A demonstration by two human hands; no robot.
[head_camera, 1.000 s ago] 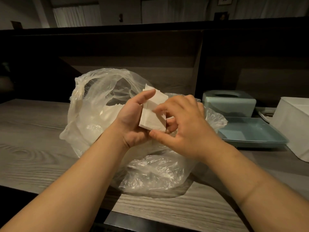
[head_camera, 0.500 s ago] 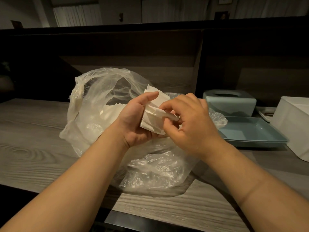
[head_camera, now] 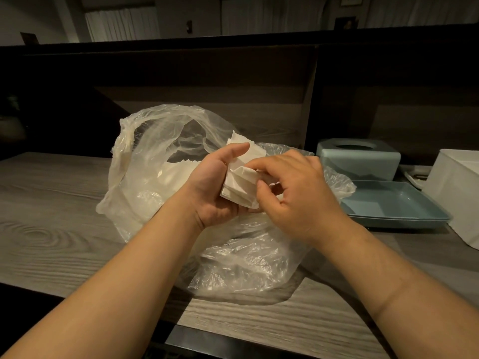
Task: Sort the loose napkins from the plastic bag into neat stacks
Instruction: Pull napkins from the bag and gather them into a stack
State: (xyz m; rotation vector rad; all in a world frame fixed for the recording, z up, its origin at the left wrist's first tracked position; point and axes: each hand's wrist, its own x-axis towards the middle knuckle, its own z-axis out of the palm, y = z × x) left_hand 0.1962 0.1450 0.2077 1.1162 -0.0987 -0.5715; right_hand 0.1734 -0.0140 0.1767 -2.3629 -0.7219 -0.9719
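Note:
A clear crumpled plastic bag (head_camera: 155,161) lies on the grey wooden counter (head_camera: 51,216), its mouth open towards me. More white napkins (head_camera: 176,174) show through it inside. Above the bag my left hand (head_camera: 212,187) holds a small bundle of folded white napkins (head_camera: 241,185), thumb stretched along its far side. My right hand (head_camera: 293,193) pinches the bundle's right edge with forefinger and thumb, the other fingers curled. The napkin layers are fanned and uneven.
A pale blue tissue-box cover (head_camera: 357,158) stands at the back right, with a shallow blue tray (head_camera: 394,203) in front of it. A white box (head_camera: 461,193) sits at the far right. A dark partition rises behind the counter.
My right hand's fingers have slid over the bundle's right edge and now pinch it lower down. The napkin layers have fanned apart. The left hand has hardly moved.

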